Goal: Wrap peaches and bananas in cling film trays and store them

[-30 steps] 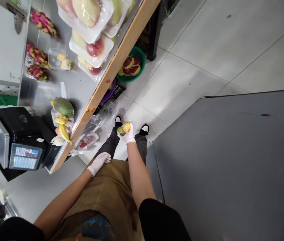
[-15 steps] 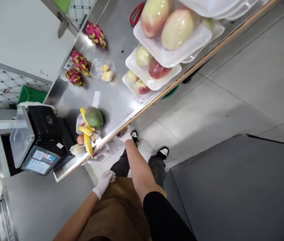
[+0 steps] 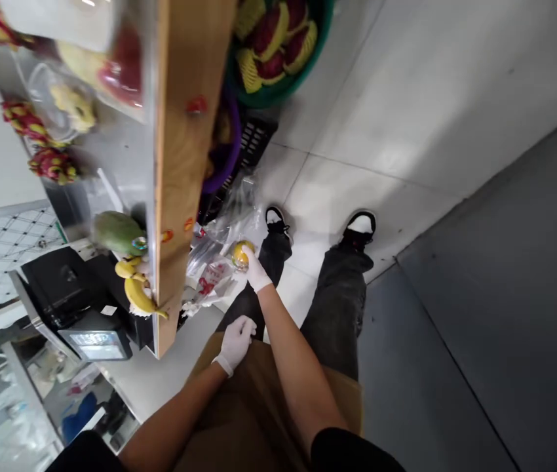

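The round fruit point(image 3: 240, 254) is yellow, the right hand's glove point(image 3: 257, 274) white, the basket rim point(image 3: 325, 33) green, the dragon fruit point(image 3: 271, 29) magenta with yellow-green scales.

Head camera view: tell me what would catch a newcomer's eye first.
The white-gloved right hand stands out near the centre, gripping a round yellow fruit above a crumpled clear plastic bag. At the top, a green basin of dragon fruit sits on the tiled floor beyond the long wooden counter edge. Bright yellow bananas lie just left of that edge.
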Demonstrator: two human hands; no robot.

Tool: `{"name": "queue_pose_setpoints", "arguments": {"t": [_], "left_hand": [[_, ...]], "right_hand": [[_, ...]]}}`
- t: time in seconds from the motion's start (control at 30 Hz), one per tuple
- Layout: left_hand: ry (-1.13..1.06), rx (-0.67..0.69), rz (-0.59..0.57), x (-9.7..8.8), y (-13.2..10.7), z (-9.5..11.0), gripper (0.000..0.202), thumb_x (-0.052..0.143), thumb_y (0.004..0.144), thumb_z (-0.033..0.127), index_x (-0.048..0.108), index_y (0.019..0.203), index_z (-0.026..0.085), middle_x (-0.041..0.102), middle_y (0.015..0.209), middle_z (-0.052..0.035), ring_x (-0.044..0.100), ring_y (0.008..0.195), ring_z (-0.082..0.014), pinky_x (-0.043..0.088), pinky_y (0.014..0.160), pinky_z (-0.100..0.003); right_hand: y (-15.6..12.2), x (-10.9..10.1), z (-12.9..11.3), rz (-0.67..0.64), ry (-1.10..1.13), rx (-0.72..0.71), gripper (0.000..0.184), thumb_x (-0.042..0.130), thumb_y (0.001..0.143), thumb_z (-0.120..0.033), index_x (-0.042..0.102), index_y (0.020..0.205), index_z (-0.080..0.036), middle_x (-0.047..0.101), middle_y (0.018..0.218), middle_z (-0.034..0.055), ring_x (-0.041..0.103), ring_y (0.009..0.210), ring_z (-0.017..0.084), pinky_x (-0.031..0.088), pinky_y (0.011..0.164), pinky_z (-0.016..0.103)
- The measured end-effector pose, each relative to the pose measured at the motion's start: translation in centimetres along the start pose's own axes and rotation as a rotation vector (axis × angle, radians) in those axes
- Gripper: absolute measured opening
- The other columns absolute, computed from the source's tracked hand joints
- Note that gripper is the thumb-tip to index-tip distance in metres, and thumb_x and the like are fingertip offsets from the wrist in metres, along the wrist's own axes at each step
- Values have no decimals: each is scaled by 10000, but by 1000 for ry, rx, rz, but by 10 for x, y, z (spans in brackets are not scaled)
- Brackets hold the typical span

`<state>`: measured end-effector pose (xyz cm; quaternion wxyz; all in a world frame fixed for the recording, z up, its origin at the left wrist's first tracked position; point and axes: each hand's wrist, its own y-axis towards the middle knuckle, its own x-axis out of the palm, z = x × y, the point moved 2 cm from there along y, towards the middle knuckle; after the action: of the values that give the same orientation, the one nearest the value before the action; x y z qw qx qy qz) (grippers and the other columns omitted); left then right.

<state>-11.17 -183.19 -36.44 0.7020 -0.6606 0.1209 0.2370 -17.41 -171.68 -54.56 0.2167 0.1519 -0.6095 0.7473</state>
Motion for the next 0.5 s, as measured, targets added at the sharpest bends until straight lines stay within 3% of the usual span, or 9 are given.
{"name": "queue_pose_setpoints", "arguments": {"t": [0.13,0.23,0.37,0.5], "left_hand": [[171,77,-43,36,7,13,409,582,1017,538,616,731,247,629,722,-35,544,693,-194,422,678,-307],[242,114,-58,58,7,22,380,621,998,504,616,715,250,637,725,-36,545,704,-200,407,687,-315],[212,130,-53,63,0,21,414,589,997,540,590,707,244,586,688,-10,525,673,-181,393,669,-300],[166,134,-20,59,-6,9,441,532,1011,567,613,751,220,620,724,-2,557,723,-176,447,718,-287]], "right_hand": [[-5,-56,2,105,-25,88,432,771,872,-587,760,1089,-214,780,958,47,726,900,220,601,757,324],[-7,-67,-16,100,-74,77,421,847,804,-541,770,1055,-212,765,905,30,702,873,213,581,759,318],[-23,-46,-32,13,-106,28,411,825,824,-550,765,1038,-204,769,915,36,711,850,205,580,726,294],[-37,3,-41,-57,-66,118,449,714,919,-617,718,1159,-238,773,997,34,740,908,214,619,754,319]]}}
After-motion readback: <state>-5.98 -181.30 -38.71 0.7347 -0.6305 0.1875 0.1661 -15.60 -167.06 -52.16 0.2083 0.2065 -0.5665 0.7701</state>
